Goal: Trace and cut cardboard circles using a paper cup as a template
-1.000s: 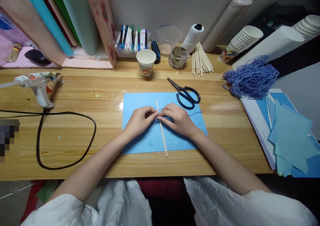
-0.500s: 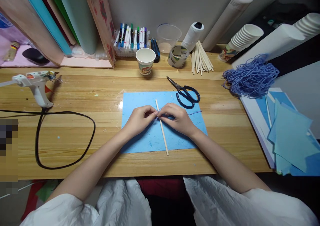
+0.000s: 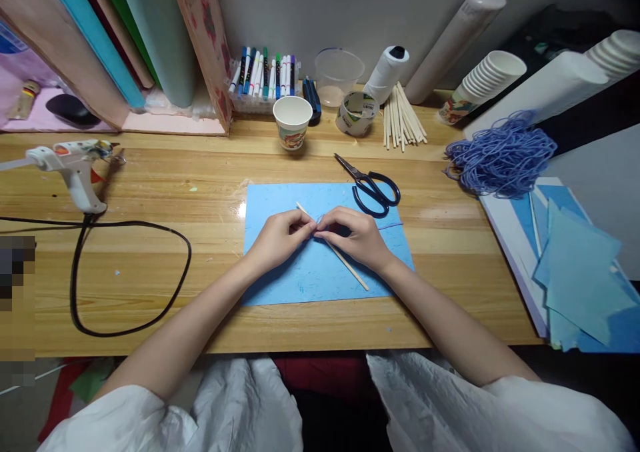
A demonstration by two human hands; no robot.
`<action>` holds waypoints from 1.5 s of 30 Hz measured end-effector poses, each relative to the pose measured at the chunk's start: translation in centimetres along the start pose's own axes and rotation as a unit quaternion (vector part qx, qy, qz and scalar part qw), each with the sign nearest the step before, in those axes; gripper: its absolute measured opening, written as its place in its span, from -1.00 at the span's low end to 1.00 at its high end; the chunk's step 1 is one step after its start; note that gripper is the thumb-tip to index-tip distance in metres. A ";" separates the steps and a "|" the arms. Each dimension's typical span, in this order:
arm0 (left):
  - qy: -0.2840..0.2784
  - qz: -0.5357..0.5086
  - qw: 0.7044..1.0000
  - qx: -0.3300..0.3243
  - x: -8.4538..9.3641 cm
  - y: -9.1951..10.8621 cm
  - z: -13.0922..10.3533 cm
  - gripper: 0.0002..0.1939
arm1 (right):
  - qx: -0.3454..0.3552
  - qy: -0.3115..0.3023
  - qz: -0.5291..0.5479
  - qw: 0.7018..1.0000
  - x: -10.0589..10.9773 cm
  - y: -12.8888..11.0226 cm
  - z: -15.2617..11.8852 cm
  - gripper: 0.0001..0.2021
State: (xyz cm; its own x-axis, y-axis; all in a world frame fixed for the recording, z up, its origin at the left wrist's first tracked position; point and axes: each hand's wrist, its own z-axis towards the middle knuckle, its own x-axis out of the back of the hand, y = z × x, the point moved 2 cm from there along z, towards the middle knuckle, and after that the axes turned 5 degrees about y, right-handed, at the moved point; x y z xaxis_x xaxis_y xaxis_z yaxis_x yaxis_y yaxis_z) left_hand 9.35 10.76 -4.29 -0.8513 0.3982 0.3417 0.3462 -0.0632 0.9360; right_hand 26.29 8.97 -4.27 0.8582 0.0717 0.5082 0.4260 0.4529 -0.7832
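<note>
My left hand (image 3: 286, 237) and my right hand (image 3: 354, 233) meet fingertip to fingertip above a blue sheet (image 3: 290, 282). Both are pinched closed on a thin blue-purple string (image 3: 393, 225), whose end trails out to the right past my right hand. A slim wooden stick (image 3: 350, 269) passes under the fingertips, slanting from upper left to lower right. The fingers hide where string and stick meet, so I cannot tell whether they are tied. Black-handled scissors (image 3: 370, 189) lie partly on the sheet's far right corner.
At the back stand a paper cup (image 3: 293, 124), a tape roll (image 3: 357, 113), wooden sticks (image 3: 403, 119) and a marker box (image 3: 264, 79). A glue gun (image 3: 75, 172) with a looped black cable is on the left. Blue cord (image 3: 503, 152) and paper pieces (image 3: 580, 265) lie right.
The wooden stick has turned: its near end swung to the right and its far end to the left. Both hands stay in nearly the same place, still pinched.
</note>
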 end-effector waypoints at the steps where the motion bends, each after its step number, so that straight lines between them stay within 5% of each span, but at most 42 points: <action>1: -0.002 0.004 1.000 0.001 0.0 0.0 0.0 -0.78 | -0.021 -0.002 0.010 1.000 0.1 0.2 0.0 -0.93; 7: -0.010 0.013 1.000 0.001 0.1 0.0 -0.1 -0.75 | -0.108 -0.055 0.090 0.989 0.4 1.0 0.2 -0.92; 29: -0.014 0.082 0.996 -0.032 -0.1 0.2 -0.2 -0.79 | -0.173 -0.020 0.099 0.980 -0.4 0.7 0.4 -0.82; 37: -0.020 0.054 0.998 -0.020 0.0 0.0 0.0 -0.73 | -0.127 -0.010 0.071 0.989 -0.5 0.7 0.1 -0.86; 45: -0.051 -0.116 0.990 0.057 0.3 -0.4 0.2 -0.73 | -0.038 -0.010 -0.015 0.999 -0.3 0.4 0.0 -0.80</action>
State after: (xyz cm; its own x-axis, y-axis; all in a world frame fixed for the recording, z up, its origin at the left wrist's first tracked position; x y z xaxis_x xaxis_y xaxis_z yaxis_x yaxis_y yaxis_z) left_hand 9.03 11.10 -4.61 -0.8711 0.4804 0.1021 0.1921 0.1419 0.9711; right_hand 26.22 9.12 -4.76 0.8393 0.0781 0.5380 0.4719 0.3869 -0.7923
